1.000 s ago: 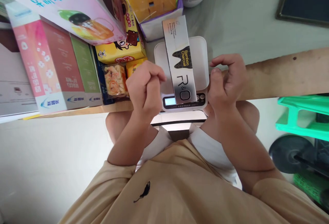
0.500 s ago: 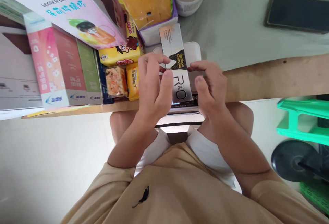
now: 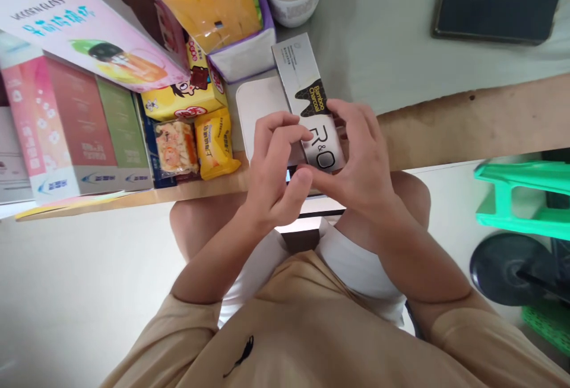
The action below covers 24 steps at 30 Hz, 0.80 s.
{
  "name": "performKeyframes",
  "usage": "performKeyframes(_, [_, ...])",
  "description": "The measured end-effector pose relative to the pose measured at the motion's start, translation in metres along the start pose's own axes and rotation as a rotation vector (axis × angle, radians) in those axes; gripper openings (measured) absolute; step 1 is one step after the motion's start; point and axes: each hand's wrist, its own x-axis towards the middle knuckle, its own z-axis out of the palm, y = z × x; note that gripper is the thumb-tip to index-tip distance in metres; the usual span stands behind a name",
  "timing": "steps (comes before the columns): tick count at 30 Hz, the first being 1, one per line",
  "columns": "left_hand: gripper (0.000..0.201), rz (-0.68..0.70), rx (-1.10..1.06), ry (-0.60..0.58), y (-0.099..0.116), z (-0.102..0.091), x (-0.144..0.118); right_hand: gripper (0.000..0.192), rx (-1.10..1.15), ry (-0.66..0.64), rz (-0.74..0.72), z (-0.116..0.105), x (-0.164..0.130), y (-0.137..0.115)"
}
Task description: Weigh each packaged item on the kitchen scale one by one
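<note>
Snack packs (image 3: 196, 144), boxes (image 3: 80, 120) crowd left; table (image 3: 401, 61) open right

The long silver cardboard toothpaste box (image 3: 307, 103) has a glossy, metallic sheen with a black printed band. The white plastic kitchen scale (image 3: 258, 109) under it looks smooth and matt. The yellow snack packet (image 3: 216, 150) is shiny plastic film. The surface's (image 3: 467, 120) edge is bare, rough brown wood; its grey top looks smooth.
</note>
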Motion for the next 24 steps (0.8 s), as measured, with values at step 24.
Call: performKeyframes(24, [0.03, 0.302, -0.026, 0.053, 0.01, -0.015, -0.009, 0.066, -0.429, 0.474, 0.289, -0.115, -0.04, 0.127])
